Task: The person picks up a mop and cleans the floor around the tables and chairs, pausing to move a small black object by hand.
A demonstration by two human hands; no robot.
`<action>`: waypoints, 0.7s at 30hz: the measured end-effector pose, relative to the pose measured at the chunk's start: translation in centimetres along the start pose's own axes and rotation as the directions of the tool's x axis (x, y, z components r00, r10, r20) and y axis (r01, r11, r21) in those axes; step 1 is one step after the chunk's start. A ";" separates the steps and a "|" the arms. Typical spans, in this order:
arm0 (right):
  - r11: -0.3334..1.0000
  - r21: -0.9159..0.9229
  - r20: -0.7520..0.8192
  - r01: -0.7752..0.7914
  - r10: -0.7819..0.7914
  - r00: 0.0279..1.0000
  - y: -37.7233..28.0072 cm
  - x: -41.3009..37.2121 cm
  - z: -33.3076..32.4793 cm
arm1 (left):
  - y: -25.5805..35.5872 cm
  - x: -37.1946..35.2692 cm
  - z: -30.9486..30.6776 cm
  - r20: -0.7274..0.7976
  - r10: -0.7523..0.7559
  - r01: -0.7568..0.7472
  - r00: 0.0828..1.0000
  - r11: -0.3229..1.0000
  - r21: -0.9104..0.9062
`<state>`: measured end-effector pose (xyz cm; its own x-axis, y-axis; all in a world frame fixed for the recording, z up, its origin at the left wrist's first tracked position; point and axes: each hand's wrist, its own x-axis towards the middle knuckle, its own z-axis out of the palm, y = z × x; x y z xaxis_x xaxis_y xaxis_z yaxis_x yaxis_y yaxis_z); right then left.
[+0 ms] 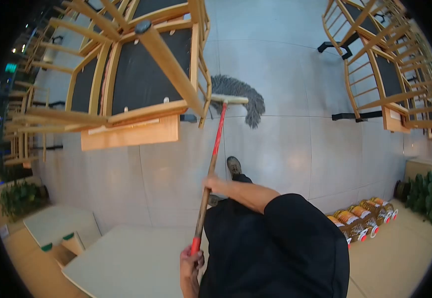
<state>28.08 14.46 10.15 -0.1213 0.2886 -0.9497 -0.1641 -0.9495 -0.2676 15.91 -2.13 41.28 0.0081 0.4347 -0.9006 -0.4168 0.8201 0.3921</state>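
A mop [218,139] with a wooden handle, partly red, slants across the middle of the view. My right hand [217,184] is wrapped around the middle of its handle. Lower down, my left hand [191,259] grips the red end of the handle, close to my body. The grey string mop head [241,92] lies spread on the tiled floor [275,149], beside the legs of upturned chairs on the left. A pale crossbar joins the strings to the handle.
Chairs [149,69] rest upside down on a table at left, and more chairs [390,74] are stacked at right. Several oil bottles [360,216] stand by the right wall. Pale tabletops [136,263] are at lower left. Potted plants [427,196] flank both sides.
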 end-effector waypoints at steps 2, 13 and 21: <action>1.000 -0.015 -0.037 0.007 -0.008 0.999 -3.6 -2.8 -1.9 | -0.4 0.5 2.5 0.050 -0.003 0.005 0.999 1.000 -0.027; 0.881 -0.472 -0.025 0.035 -0.053 0.998 2.7 -6.9 -6.2 | -10.9 -7.1 -0.2 -0.052 -0.046 0.045 0.998 0.999 -0.010; 0.795 -0.583 0.338 -0.166 0.423 0.841 25.6 -14.7 -2.4 | -15.0 -24.8 -2.0 -0.528 0.006 0.137 0.849 0.963 0.231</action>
<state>27.99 -14.43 16.87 -0.5022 -0.1177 -0.8567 0.4607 -0.8748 -0.1499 20.14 -25.98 57.39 -0.4756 0.1776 -0.8616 -0.1906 0.9353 0.2980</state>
